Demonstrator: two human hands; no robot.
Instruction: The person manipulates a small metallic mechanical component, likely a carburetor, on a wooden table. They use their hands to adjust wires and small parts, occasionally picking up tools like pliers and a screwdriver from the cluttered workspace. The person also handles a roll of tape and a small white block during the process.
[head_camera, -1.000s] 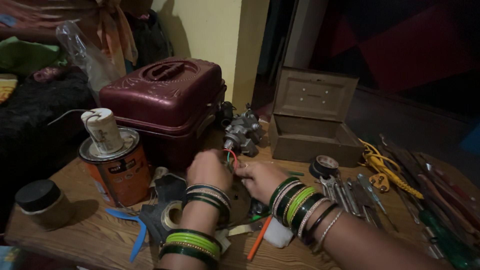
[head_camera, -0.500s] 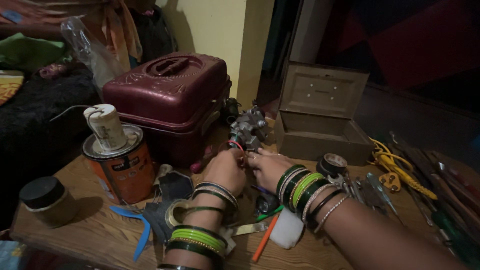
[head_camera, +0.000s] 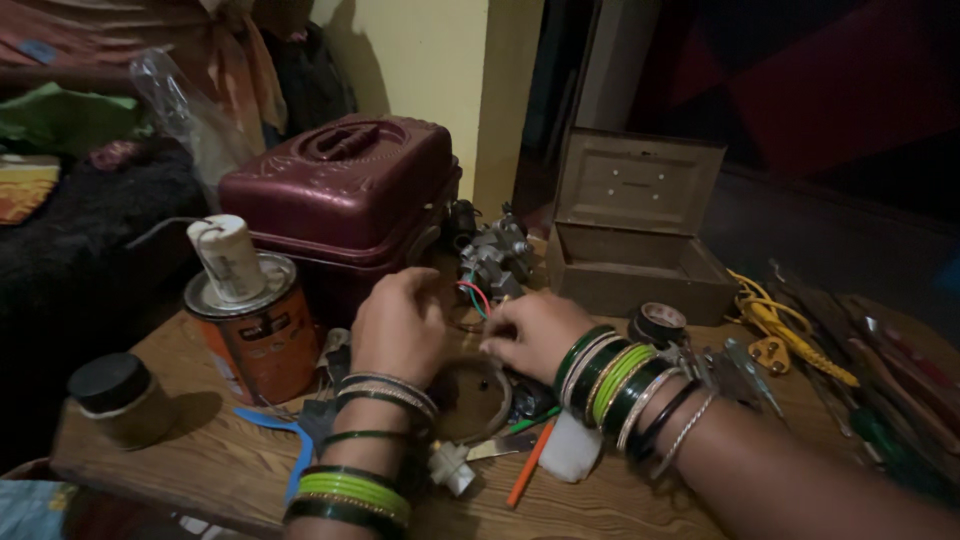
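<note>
My left hand (head_camera: 400, 325) and my right hand (head_camera: 535, 335) meet over a wooden table (head_camera: 200, 470), both wrists ringed with green and metal bangles. Between them run thin red and green wires (head_camera: 474, 296) that lead up to a grey metal part (head_camera: 495, 255). My right fingertips pinch at the wires' lower end. My left fingers are curled beside the wires, and what they hold is hidden. Under the hands lies a dark ring of tape (head_camera: 470, 400).
A maroon plastic case (head_camera: 340, 190) stands behind the hands, with an open brown metal box (head_camera: 630, 240) to its right. An orange tin (head_camera: 255, 330) with a white cylinder (head_camera: 228, 258) on it and a dark-lidded jar (head_camera: 115, 395) are left. Yellow cable (head_camera: 780, 325) and tools (head_camera: 880, 400) lie right.
Both hands have come down and toward me, away from the grey metal part, and now sit lower over the tape ring.
</note>
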